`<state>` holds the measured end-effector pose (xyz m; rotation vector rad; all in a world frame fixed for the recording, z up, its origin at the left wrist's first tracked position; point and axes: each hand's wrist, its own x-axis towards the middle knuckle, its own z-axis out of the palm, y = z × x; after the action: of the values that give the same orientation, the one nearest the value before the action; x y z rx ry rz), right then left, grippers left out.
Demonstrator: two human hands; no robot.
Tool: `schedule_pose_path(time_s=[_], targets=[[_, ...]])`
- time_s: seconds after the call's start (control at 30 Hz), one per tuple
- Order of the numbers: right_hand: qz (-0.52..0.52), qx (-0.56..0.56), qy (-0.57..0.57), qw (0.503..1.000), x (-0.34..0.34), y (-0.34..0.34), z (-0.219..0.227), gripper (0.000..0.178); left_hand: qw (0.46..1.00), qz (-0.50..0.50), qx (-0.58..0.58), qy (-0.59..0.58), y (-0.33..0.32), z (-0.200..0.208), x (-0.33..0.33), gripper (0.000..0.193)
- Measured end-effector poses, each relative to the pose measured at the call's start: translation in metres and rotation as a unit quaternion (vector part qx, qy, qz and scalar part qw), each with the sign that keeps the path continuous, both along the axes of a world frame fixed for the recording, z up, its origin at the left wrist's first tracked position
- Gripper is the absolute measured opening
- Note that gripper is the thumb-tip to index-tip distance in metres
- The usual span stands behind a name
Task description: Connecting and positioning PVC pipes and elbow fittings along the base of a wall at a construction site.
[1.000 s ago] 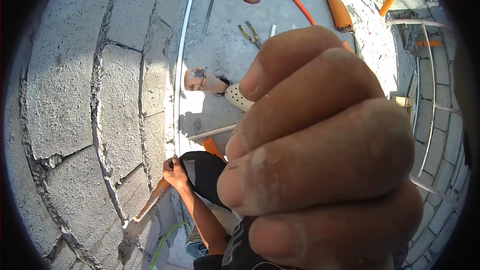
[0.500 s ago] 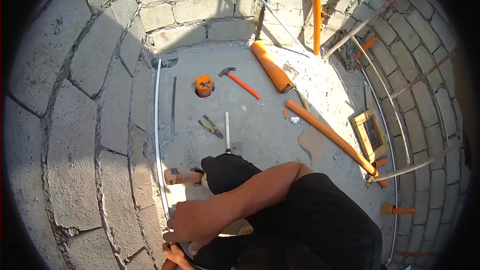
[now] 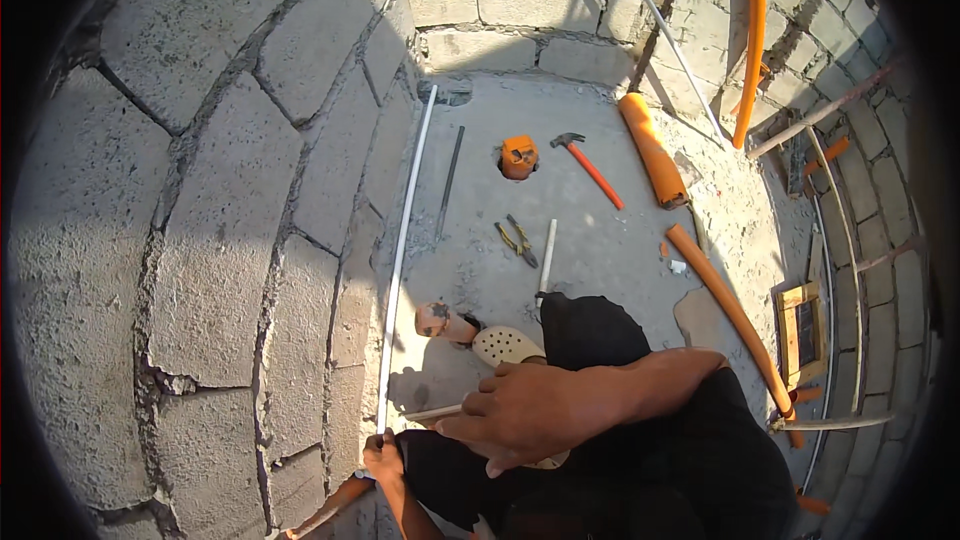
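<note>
My left hand (image 3: 383, 458) is closed round the near end of a long white pipe (image 3: 402, 260), which runs along the foot of the left block wall. Over my dark-clothed legs, my right hand (image 3: 540, 415) has its fingers curled. A thin pale stick (image 3: 434, 413) juts out from its fingertips to the left; the rest of it is hidden by the hand. Just beyond, an orange pipe stub (image 3: 440, 322) leans out of a hole in the floor beside my light perforated clog (image 3: 505, 346). Below my left hand lies another orange pipe (image 3: 335, 508), partly cut off by the view.
On the concrete floor lie pliers (image 3: 520, 242), a red-handled hammer (image 3: 597, 175), a dark rod (image 3: 451, 180) and a short white pipe (image 3: 547, 255). An orange stub (image 3: 519, 157) rises from a hole. Orange pipes (image 3: 735, 310) and a wooden frame (image 3: 802, 335) lie right.
My right hand has drawn away from my left hand, rightward, and the pale stick now shows at its fingers. The view has swung left, so the floor items appear farther right.
</note>
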<state>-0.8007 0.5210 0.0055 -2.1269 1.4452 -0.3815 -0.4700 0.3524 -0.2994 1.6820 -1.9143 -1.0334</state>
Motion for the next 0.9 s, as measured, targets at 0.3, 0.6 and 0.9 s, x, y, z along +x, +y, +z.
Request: schedule_pose_path(time_s=[0.3,0.6,0.9], targets=[[-0.025,-0.043,-0.017,0.999,-0.011,0.019,0.003,0.064,0.999,-0.029,0.018,-0.023,0.006,0.019,-0.026,0.032],[-0.018,-0.040,-0.030,0.999,-0.015,0.022,0.011,0.067,0.998,-0.019,0.051,0.024,0.013,0.029,-0.034,0.027],[-0.014,-0.033,-0.029,0.999,-0.018,0.022,0.010,0.069,0.998,-0.007,0.062,0.034,0.016,0.024,-0.030,0.026]])
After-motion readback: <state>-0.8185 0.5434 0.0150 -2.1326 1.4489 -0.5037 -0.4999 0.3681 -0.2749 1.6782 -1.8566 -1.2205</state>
